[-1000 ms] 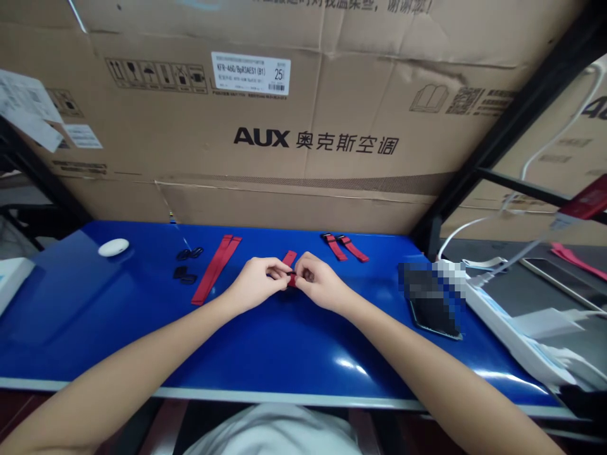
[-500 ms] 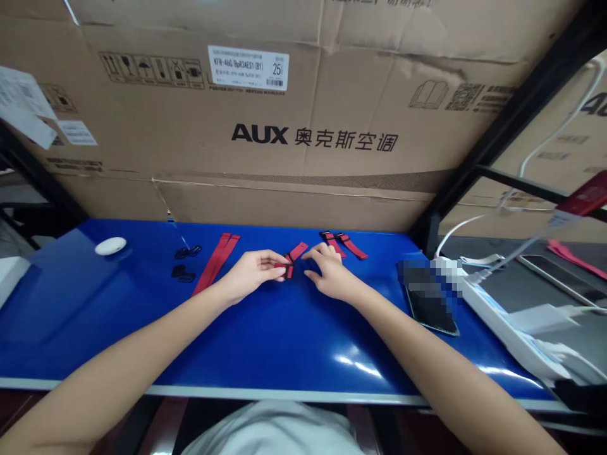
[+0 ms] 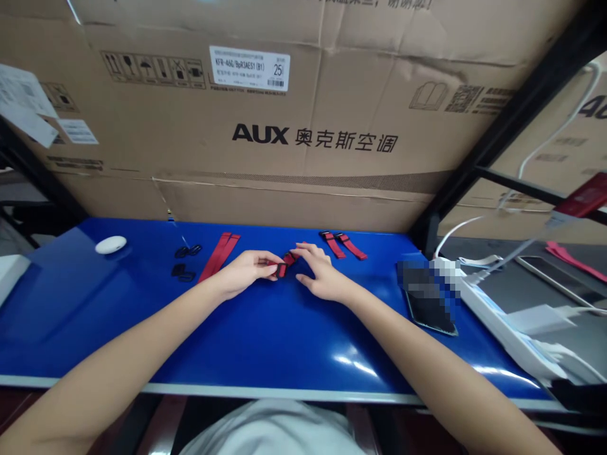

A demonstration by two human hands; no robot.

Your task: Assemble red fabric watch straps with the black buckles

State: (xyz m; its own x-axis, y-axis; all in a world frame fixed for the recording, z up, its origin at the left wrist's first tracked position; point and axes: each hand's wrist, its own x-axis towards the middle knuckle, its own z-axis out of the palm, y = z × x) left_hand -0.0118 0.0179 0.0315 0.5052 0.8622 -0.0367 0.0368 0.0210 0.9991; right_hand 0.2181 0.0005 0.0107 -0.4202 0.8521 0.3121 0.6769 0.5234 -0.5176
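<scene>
Right hand [image 3: 320, 273] has shifted left over red strap [image 3: 282, 270], thumb apart from fingers, contact unclear; left hand [image 3: 249, 274] pinches strap's buckled end. Blue tabletop [image 3: 265, 341] stretches to pale near edge [image 3: 165, 388]; cardboard carton [image 3: 190, 139] lines back.

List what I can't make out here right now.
Head view: part of the held red strap, behind the right hand.
Head view: near ends of the flat red straps, behind the left forearm.
Head view: top of the dark phone, pixelated over.
Head view: white object, cut off by the left edge.
Head view: fine print on the label, too small.
</scene>
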